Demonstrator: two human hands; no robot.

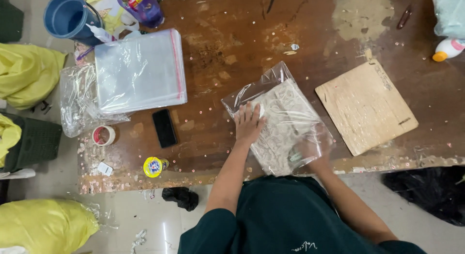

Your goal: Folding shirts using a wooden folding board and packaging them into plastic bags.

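Clear plastic bag [278,119] with pale lace-patterned cloth [286,123] inside lies on the brown bench [232,50], its long axis slanting from upper left toward the near edge. Left hand [248,123] presses flat on the bag's left side, fingers spread, gripping nothing. Right hand [307,150] is inside the bag's near, open end; its grip cannot be told. Beside: a plywood board [365,106], a black phone [164,128].

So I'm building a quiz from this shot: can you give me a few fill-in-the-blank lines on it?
1. The left hand presses flat on a clear ____ holding patterned cloth.
2. The phone is ____ in colour.
3. The wooden board lies to the ____ of the cloth.

Missing: bag; black; right
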